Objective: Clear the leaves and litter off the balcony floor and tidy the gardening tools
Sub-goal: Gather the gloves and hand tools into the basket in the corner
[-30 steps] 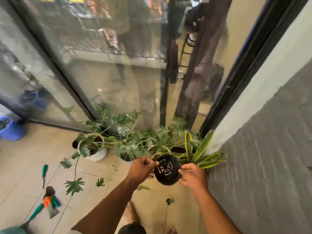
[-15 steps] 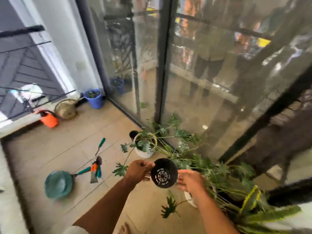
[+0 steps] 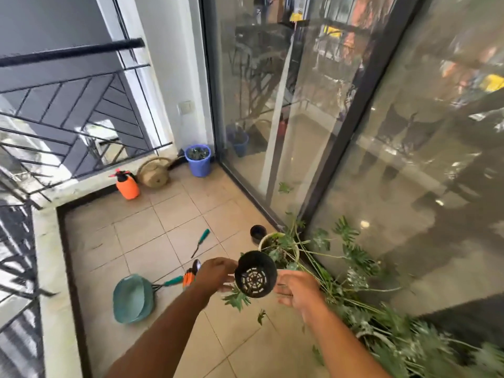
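Leaves [image 3: 236, 299] lie on the tiles just below the black plastic pot [image 3: 255, 274] that your left hand [image 3: 215, 273] grips by the rim while your right hand [image 3: 297, 291] sits slack-fingered beside it, no longer clasping it as a moment ago. You have swung away from the plant corner toward the open balcony floor [image 3: 141, 230] (probably looking for somewhere to put the pot), so sweeping has not begun. Ahead lie a green-handled tool [image 3: 200, 242], teal dustpan [image 3: 132, 298], orange sprayer [image 3: 127, 184] and blue bucket [image 3: 198, 160] by the railing and glass door.
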`<state>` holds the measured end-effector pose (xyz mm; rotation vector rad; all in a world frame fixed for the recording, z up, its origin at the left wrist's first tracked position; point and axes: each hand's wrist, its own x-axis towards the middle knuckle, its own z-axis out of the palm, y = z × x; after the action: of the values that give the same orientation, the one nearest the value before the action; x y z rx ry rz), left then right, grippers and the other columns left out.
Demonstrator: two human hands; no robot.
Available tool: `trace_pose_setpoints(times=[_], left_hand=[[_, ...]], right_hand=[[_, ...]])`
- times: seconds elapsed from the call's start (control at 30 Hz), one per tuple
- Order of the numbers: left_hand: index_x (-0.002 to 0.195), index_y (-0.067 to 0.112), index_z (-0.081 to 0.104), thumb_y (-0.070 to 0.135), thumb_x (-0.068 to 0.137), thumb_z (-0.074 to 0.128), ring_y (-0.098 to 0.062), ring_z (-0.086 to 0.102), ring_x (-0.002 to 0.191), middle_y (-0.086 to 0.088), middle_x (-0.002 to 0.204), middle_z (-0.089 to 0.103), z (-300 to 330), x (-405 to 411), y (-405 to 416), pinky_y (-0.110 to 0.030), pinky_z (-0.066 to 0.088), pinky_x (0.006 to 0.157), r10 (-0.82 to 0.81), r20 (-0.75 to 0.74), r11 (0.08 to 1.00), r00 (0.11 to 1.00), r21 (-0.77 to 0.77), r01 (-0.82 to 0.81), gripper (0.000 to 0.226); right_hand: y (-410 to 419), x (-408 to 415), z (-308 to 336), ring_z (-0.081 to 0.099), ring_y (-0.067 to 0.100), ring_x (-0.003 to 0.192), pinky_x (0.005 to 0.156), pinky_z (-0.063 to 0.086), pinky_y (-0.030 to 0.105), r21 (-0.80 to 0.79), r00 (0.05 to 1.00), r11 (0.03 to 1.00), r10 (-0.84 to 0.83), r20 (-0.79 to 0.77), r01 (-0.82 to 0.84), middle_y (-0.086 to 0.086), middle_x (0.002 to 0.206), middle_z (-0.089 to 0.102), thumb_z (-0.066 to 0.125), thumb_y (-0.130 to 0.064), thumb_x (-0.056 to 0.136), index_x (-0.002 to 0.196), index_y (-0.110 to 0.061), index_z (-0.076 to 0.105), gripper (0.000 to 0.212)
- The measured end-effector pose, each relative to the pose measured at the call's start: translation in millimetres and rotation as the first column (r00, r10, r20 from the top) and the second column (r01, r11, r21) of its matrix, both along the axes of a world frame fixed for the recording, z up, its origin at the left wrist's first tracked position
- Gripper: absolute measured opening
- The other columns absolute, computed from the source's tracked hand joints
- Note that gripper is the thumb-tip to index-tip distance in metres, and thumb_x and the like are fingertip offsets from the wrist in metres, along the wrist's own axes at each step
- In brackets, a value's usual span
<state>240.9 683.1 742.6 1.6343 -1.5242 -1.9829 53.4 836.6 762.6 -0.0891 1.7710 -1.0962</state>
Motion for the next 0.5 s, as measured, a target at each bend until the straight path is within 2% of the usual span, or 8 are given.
trace_pose_setpoints(times=[0.13, 0.23, 0.33, 0.4, 0.47, 0.5], left_hand=[[0.103, 0.013, 0.079, 0.010, 0.100, 0.066, -0.025, 0.076, 0.096, -0.009, 0.102, 0.079, -17, -15, -48, -0.033, 0.062, 0.072, 0.053, -0.017, 0.996, 0.998, 0.076, -0.052, 0.014], [0.105, 0.011, 0.080, 0.010, 0.099, 0.066, -0.025, 0.075, 0.091, -0.013, 0.103, 0.079, -26, -35, -82, -0.035, 0.063, 0.074, 0.109, -0.046, 0.989, 0.993, 0.108, -0.104, 0.015], [0.107, 0.009, 0.079, 0.010, 0.100, 0.065, -0.025, 0.074, 0.089, -0.012, 0.100, 0.079, -22, -52, -110, -0.035, 0.063, 0.073, 0.154, -0.051, 0.983, 0.987, 0.105, -0.148, 0.016], [0.107, 0.011, 0.079, 0.014, 0.097, 0.068, -0.025, 0.075, 0.090, -0.013, 0.106, 0.079, -18, -61, -133, -0.037, 0.063, 0.074, 0.188, -0.045, 0.977, 0.981, 0.114, -0.182, 0.015], [0.108, 0.012, 0.079, 0.024, 0.088, 0.072, -0.024, 0.074, 0.088, -0.014, 0.110, 0.079, -18, -71, -157, -0.036, 0.062, 0.073, 0.203, -0.060, 0.975, 0.977, 0.104, -0.196, 0.025], [0.110, 0.012, 0.079, 0.026, 0.087, 0.073, -0.024, 0.073, 0.088, -0.015, 0.112, 0.079, -17, -75, -168, -0.035, 0.061, 0.072, 0.210, -0.062, 0.974, 0.976, 0.101, -0.203, 0.027]], right_hand=[[-53, -20, -6, 0.076, 0.029, 0.087, 0.069, 0.063, 0.038, 0.030, 0.999, 0.999, 0.027, 0.027, -0.028, 0.018, 0.102, 0.079, 0.064, -0.007, 0.099, 0.108, -0.007, 0.075, 0.015], [-98, -44, -13, 0.073, 0.030, 0.083, 0.079, 0.063, 0.047, 0.046, 0.998, 0.997, 0.056, 0.000, -0.056, 0.023, 0.099, 0.076, 0.061, -0.003, 0.097, 0.104, -0.005, 0.075, 0.016], [-141, -67, -15, 0.064, 0.031, 0.079, 0.065, 0.056, 0.039, 0.074, 0.995, 0.993, 0.096, -0.012, -0.094, 0.022, 0.086, 0.068, 0.058, 0.002, 0.094, 0.105, 0.007, 0.072, 0.018], [-169, -81, -15, 0.059, 0.030, 0.076, 0.063, 0.049, 0.038, 0.088, 0.992, 0.989, 0.125, -0.034, -0.122, 0.018, 0.081, 0.062, 0.061, 0.002, 0.094, 0.110, 0.014, 0.066, 0.021], [-195, -91, -14, 0.063, 0.034, 0.076, 0.066, 0.052, 0.040, 0.077, 0.986, 0.985, 0.160, -0.046, -0.156, 0.018, 0.080, 0.065, 0.063, 0.002, 0.094, 0.110, 0.015, 0.065, 0.021], [-208, -96, -14, 0.068, 0.038, 0.077, 0.069, 0.059, 0.041, 0.063, 0.983, 0.983, 0.176, -0.052, -0.173, 0.018, 0.082, 0.070, 0.064, 0.001, 0.094, 0.108, 0.012, 0.067, 0.018]])
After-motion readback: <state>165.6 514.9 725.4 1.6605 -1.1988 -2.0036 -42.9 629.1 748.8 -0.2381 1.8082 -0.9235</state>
